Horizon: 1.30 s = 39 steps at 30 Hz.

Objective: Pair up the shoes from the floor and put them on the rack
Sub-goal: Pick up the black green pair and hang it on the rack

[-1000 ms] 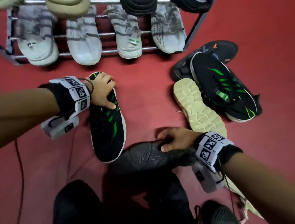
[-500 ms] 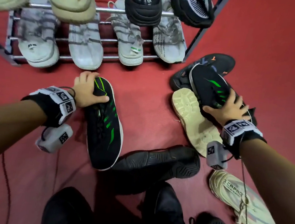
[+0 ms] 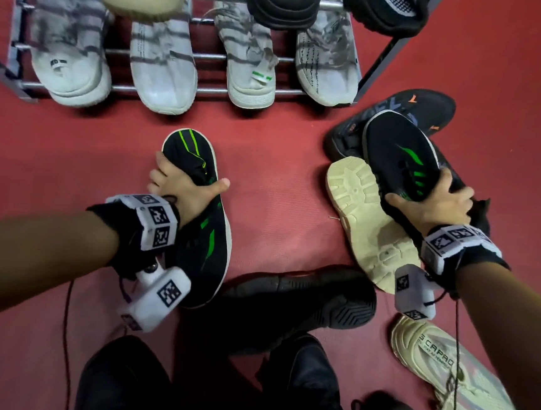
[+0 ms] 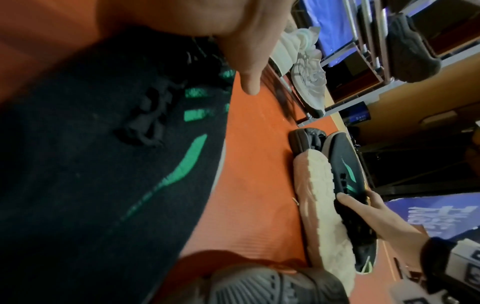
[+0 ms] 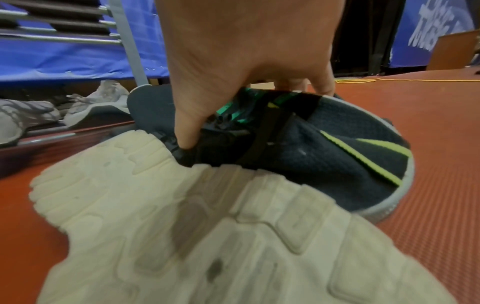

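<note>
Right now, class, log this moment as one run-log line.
left hand: grips left black-green shoe | right hand: grips right black-green shoe | both shoes: by floor | rack: not reached

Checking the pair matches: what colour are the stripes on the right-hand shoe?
Green stripes on black shoe, clearest in head view.

Forearms bare. Left wristband (image 3: 151,222): black fabric cuff under white segmented band printed with square black-and-white fiducial markers. White boxy camera module (image 3: 156,299) hangs below left wrist, marker on face, dark cable trailing down. Right wristband (image 3: 455,245): same build. Right camera module (image 3: 413,291): white, marker-tagged, thin dark cable attached. Dark trousers (image 3: 135,386) at frame bottom.
</note>
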{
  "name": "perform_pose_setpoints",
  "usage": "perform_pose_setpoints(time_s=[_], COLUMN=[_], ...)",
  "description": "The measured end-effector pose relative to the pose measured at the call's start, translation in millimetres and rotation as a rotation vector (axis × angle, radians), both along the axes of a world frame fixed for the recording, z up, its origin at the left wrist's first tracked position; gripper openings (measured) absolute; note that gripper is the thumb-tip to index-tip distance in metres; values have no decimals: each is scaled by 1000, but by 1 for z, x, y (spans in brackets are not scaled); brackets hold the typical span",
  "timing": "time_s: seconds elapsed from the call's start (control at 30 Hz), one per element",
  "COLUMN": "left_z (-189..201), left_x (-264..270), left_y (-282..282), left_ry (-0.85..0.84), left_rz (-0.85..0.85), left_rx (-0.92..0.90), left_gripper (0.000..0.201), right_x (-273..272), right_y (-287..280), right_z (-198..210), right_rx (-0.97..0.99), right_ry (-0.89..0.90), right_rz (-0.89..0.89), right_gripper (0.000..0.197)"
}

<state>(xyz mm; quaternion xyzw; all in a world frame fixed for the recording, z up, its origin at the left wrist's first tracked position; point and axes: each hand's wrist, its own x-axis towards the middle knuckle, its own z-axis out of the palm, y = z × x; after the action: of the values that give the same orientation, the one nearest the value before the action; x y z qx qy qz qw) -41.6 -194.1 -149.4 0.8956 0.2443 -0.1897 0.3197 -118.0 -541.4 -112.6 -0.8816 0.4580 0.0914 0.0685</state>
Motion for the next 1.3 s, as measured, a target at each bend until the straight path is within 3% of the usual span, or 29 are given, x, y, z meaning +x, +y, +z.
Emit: perform_pose_setpoints(time_s=[0.27, 0.4, 0.43, 0.53, 0.6, 0.67, 0.87, 0.97, 1.07, 1.2, 1.3], left_z=[2, 1, 1, 2, 2, 3, 14, 26, 41, 67, 100], left_x=[7, 9, 7, -4, -13, -19, -19, -15, -8, 3, 11], left_y=[-1, 20, 26, 39, 44, 45, 49, 45, 37, 27, 18], left_ry=[38, 19, 18, 5, 27, 60, 79, 79, 77, 147, 99], left_rz=[178, 288, 286, 151, 34, -84, -382, -432, -493, -748, -987], left_rx=[-130, -354, -437, -677, -782, -833, -754, -728, -587, -454, -261], left_gripper=[120, 113, 105, 46, 31, 46, 112, 115, 112, 115, 109], right_x=[-2, -3, -6, -21, -32, -39, -48, -45, -43, -41, -31], right_y=[17, 29, 34, 43, 46, 46, 34, 32, 28, 26, 23], right_z=[5, 9, 9, 3, -4, -10, -5, 6, 23, 49, 72], right_rx=[-72, -78, -74, -106, -157, -207, -172, -102, 16, 101, 150], right_ry=[71, -20, -36, -110, -173, -204, -179, -178, -182, -184, -231], right_rz=[13, 25, 40, 127, 201, 267, 383, 398, 436, 444, 403], right_gripper=[99, 92, 90, 78, 70, 67, 64, 65, 68, 67, 60])
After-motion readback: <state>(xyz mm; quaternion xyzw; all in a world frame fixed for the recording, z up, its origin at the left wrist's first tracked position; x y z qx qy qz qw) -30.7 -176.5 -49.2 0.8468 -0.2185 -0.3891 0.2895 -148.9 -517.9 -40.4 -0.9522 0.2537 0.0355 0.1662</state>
